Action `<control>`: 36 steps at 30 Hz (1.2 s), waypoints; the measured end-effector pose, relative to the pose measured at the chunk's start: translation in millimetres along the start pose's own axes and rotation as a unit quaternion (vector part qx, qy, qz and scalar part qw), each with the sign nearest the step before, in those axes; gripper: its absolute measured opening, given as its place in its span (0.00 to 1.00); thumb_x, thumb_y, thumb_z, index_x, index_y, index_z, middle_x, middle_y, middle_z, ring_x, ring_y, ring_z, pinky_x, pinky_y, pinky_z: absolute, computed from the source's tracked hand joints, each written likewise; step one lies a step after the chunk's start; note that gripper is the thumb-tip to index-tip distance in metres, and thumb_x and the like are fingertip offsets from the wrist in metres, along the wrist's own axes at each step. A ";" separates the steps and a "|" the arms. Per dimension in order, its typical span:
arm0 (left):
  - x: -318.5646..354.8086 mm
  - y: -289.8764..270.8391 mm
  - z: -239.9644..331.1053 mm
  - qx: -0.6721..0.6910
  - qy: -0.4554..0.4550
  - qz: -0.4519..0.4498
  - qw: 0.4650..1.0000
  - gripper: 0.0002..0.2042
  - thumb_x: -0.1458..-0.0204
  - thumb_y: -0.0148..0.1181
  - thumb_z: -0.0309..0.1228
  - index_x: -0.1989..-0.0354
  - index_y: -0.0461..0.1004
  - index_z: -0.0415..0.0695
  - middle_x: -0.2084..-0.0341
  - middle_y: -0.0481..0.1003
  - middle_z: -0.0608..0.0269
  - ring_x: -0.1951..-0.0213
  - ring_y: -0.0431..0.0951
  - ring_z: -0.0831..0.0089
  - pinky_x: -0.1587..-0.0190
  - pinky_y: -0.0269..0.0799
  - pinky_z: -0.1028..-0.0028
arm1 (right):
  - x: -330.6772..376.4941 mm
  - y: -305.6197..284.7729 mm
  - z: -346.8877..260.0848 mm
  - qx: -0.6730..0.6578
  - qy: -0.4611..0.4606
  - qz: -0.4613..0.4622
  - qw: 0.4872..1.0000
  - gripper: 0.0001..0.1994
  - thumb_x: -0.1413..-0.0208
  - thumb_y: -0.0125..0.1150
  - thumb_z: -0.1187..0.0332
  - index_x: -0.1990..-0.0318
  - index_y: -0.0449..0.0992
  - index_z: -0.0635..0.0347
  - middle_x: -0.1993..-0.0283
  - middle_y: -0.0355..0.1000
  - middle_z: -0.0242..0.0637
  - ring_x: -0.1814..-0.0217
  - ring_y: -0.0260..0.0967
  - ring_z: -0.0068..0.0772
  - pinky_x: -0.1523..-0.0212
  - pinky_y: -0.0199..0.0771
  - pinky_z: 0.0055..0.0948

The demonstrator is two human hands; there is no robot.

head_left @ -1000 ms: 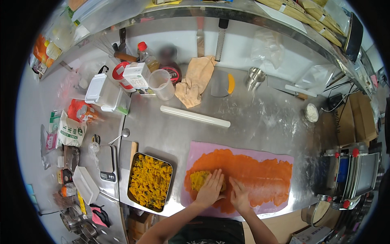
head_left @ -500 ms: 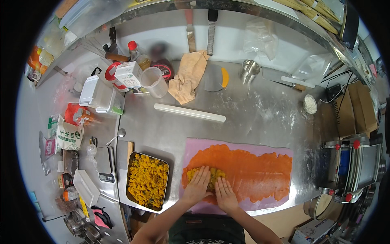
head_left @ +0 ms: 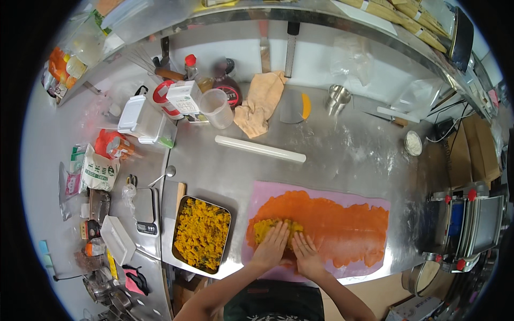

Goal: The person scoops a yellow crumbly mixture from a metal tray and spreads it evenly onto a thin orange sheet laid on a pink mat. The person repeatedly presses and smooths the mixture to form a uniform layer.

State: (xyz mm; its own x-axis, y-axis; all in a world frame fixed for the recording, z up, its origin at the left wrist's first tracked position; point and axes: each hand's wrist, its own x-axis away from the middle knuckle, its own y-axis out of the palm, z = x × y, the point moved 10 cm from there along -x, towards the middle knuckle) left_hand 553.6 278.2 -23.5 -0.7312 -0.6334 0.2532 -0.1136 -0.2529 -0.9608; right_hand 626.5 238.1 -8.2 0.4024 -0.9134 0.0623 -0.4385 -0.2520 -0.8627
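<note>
A ragged-edged orange dough sheet lies over a larger lilac sheet at the counter's front; whether that is dough or a mat I cannot tell. On the orange sheet's left end sits a patch of crumbly yellow filling. My left hand presses flat on this patch, fingers stretched out toward the far side. Beside it, my right hand rests with fingers extended along the filling's right edge. Neither hand grips anything. To the left stands a metal tray heaped with the same yellow filling.
Behind the dough a white rolling pin lies slantwise. Farther back are a tan cloth, a scraper, a metal cup and a bowl of white powder. A scale is left; a roller machine stands right.
The whole view has shifted, so the scene sits farther right. My left hand has slid slightly right over the filling, and more of the patch shows to its left.
</note>
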 end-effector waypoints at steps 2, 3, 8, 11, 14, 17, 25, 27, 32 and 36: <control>7.9 -2.9 -13.4 0.092 0.016 0.001 0.996 0.53 0.53 0.59 0.64 0.31 0.54 0.27 0.28 0.51 0.38 0.25 0.45 0.46 0.25 0.40 0.54 | -1.3 -15.8 7.2 0.004 0.006 0.044 0.999 0.33 0.50 0.55 0.75 0.34 0.60 0.76 0.27 0.55 0.59 0.22 0.50 0.55 0.24 0.46 0.52; 14.7 -6.2 -29.8 0.077 0.000 0.016 0.997 0.59 0.58 0.62 0.67 0.31 0.51 0.26 0.28 0.50 0.37 0.25 0.43 0.46 0.25 0.38 0.53 | -2.6 -25.6 8.3 0.005 0.013 0.055 0.998 0.32 0.50 0.54 0.76 0.34 0.61 0.76 0.27 0.55 0.59 0.23 0.50 0.56 0.24 0.47 0.52; 13.5 -11.8 -68.3 0.052 0.022 0.059 0.997 0.57 0.61 0.66 0.62 0.32 0.55 0.27 0.29 0.53 0.39 0.26 0.49 0.49 0.26 0.45 0.54 | -9.7 -38.0 4.0 -0.024 0.002 0.080 0.997 0.31 0.51 0.53 0.80 0.36 0.62 0.77 0.29 0.59 0.59 0.24 0.53 0.59 0.25 0.49 0.53; 10.2 -12.8 -67.1 0.039 0.038 0.062 0.997 0.55 0.59 0.65 0.61 0.32 0.55 0.27 0.29 0.53 0.39 0.26 0.49 0.49 0.26 0.45 0.54 | -16.6 -37.2 0.1 -0.015 -0.010 0.075 0.997 0.30 0.50 0.54 0.80 0.36 0.62 0.77 0.29 0.59 0.60 0.24 0.53 0.59 0.25 0.50 0.53; 10.9 -22.1 -66.8 0.072 0.040 0.051 0.995 0.53 0.57 0.64 0.60 0.32 0.56 0.28 0.29 0.53 0.39 0.26 0.48 0.49 0.26 0.45 0.54 | -15.7 -27.6 1.4 -0.027 -0.002 0.080 0.996 0.28 0.46 0.56 0.78 0.36 0.62 0.78 0.29 0.58 0.61 0.25 0.53 0.61 0.25 0.50 0.53; 8.2 -19.1 -69.3 0.084 0.041 0.066 0.993 0.53 0.57 0.63 0.61 0.32 0.56 0.28 0.29 0.53 0.39 0.25 0.48 0.48 0.26 0.45 0.54 | -23.6 -26.0 -2.2 -0.037 -0.001 0.073 0.997 0.27 0.43 0.57 0.75 0.36 0.62 0.77 0.29 0.58 0.61 0.25 0.53 0.61 0.26 0.51 0.53; -5.6 -22.0 -56.5 0.099 -0.029 0.076 0.992 0.58 0.64 0.61 0.68 0.32 0.58 0.29 0.29 0.53 0.40 0.26 0.47 0.46 0.26 0.44 0.50 | -32.6 -33.2 21.0 -0.005 0.107 0.168 0.980 0.27 0.41 0.57 0.72 0.35 0.62 0.75 0.28 0.56 0.59 0.24 0.50 0.61 0.26 0.47 0.56; -18.9 -20.9 -38.4 0.081 -0.005 0.066 0.995 0.58 0.63 0.60 0.69 0.33 0.59 0.30 0.29 0.53 0.40 0.26 0.48 0.47 0.27 0.44 0.49 | -45.5 -35.5 33.2 0.034 0.156 0.196 0.967 0.27 0.40 0.57 0.71 0.35 0.62 0.74 0.27 0.56 0.58 0.23 0.49 0.61 0.26 0.46 0.58; -23.7 -17.9 -34.1 0.046 -0.011 0.060 0.997 0.57 0.63 0.59 0.70 0.33 0.61 0.32 0.29 0.53 0.40 0.26 0.48 0.47 0.28 0.43 0.45 | -62.8 -18.5 41.7 0.144 0.220 0.226 0.938 0.26 0.39 0.56 0.68 0.35 0.64 0.67 0.26 0.56 0.54 0.22 0.47 0.61 0.26 0.41 0.62; -26.8 -21.7 -29.8 0.036 -0.020 0.033 0.999 0.56 0.62 0.59 0.69 0.33 0.60 0.30 0.29 0.54 0.40 0.26 0.49 0.46 0.27 0.43 0.46 | -57.2 -13.8 51.2 0.052 0.216 0.205 0.953 0.25 0.38 0.55 0.68 0.34 0.64 0.65 0.25 0.53 0.53 0.22 0.45 0.60 0.26 0.41 0.63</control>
State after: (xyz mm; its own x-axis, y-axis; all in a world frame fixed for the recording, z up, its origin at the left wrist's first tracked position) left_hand 555.7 322.5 -12.8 -0.7075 -0.6791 0.1958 -0.0166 -0.2610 -0.9652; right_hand 650.7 310.2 -25.5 -0.1639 -0.9804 -0.1093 -0.3962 0.1669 -0.9029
